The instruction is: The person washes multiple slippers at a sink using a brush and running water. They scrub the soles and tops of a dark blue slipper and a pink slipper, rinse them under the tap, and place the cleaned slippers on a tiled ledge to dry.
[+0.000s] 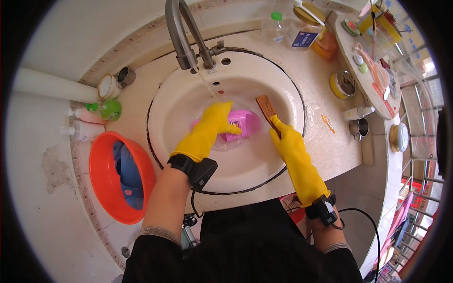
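Observation:
Under the running tap, a pink slipper (245, 123) lies in the basin of the white sink (174, 101), wet and partly in water. My left hand (214, 125), in a yellow rubber glove, is closed over the slipper, its thumb against the strap; some fingertips are hidden. In my right hand (285, 137), also gloved in yellow, is the handle of a brown scrubbing brush (266, 106). The brush's head points up and away, to the right of the slipper and apart from it.
A grey tap (186, 56) arches over the sink. At left, an orange basin (101, 193) holds blue slippers (130, 177). A green bottle (111, 109), metal cup (126, 77), tin (343, 84) and steel mug (359, 128) stand on the counter. A cable (375, 231) hangs by my right arm.

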A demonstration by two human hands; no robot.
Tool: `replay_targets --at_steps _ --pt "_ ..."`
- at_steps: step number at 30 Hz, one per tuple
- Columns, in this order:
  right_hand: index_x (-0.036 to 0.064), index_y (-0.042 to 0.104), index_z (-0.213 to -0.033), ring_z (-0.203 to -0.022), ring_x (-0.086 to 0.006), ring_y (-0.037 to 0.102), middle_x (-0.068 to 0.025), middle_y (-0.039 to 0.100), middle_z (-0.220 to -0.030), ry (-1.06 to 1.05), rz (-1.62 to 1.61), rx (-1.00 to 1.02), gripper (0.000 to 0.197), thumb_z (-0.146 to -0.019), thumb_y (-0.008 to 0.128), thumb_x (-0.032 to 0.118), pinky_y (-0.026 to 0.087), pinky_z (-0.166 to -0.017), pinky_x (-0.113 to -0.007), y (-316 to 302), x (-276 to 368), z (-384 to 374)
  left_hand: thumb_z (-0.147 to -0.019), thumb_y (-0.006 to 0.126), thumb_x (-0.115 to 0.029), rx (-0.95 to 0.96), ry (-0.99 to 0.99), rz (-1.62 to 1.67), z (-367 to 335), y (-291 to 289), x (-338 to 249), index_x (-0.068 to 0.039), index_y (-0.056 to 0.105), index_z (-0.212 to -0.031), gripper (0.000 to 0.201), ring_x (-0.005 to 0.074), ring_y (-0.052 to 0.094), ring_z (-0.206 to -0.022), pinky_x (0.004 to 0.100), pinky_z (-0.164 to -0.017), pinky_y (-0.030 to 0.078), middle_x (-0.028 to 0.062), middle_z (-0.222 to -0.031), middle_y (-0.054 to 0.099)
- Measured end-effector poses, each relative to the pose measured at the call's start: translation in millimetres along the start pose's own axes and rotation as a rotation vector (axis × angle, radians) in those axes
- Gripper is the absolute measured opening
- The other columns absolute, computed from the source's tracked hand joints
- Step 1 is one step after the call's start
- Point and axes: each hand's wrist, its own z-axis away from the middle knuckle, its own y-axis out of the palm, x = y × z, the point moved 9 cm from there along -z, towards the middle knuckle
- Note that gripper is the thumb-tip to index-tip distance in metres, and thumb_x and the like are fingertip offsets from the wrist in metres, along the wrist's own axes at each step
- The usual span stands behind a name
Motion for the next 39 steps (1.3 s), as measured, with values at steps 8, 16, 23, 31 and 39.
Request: replay_targets --at_steps 8,16,23,31,39 --pt "0.0263 0.049 -0.129 -0.088 -0.0381 0.061 -0.0210 0.060 -0.100 -0.107 0.031 0.242 0.040 -0.089 0.047 0.031 0.049 -0.076 -0.045 50 54 16 -0.059 0.075 -0.046 0.109 -0.163 -0.258 29 22 -6 -0.006 0.063 -0.094 0.054 0.0334 0.060 -0.091 0.0407 -0.080 0.046 0.0143 -0.091 0.065" --pt "0.0216 0.050 -0.129 -0.081 -0.0398 0.060 -0.0223 0.061 -0.093 -0.066 0.035 0.090 0.042 -0.088 0.050 0.029 0.048 -0.073 -0.047 45 55 11 -0.064 0.078 -0.033 -0.045 -0.389 -0.155 45 24 2 -0.006 0.063 -0.092 0.042 0.0334 0.063 -0.083 0.0425 -0.073 0.049 0.0138 -0.085 0.066" --pt "0.0209 0.048 -0.132 -0.090 -0.0399 0.060 -0.0254 0.059 -0.104 0.067 -0.037 0.102 0.044 -0.088 0.050 0.028 0.048 -0.079 -0.045 40 32 4 -0.063 0.078 -0.038 -0.103 -0.381 -0.130 49 14 -4 -0.005 0.061 -0.092 0.047 0.0352 0.062 -0.084 0.0430 -0.073 0.049 0.0159 -0.088 0.065" --pt "0.0145 0.044 -0.136 -0.052 -0.0138 0.050 -0.0064 0.059 -0.075 0.348 -0.962 0.167 0.048 -0.090 0.054 0.028 0.042 -0.048 -0.029 58 3 -4 -0.064 0.079 -0.042 -0.181 -0.599 0.348 56 -6 27 -0.003 0.060 -0.098 0.056 0.0283 0.062 -0.089 0.0365 -0.079 0.049 0.0146 -0.094 0.065" --pt "0.0171 0.045 -0.136 -0.046 -0.0087 0.042 -0.0032 0.054 -0.071 0.324 -1.174 0.228 0.047 -0.091 0.055 0.029 0.039 -0.042 -0.024 43 38 6 -0.078 0.072 -0.030 -0.226 -0.361 1.271 50 -27 -16 -0.003 0.052 -0.117 0.051 0.0143 0.058 -0.090 0.0262 -0.083 0.046 0.0052 -0.103 0.061"
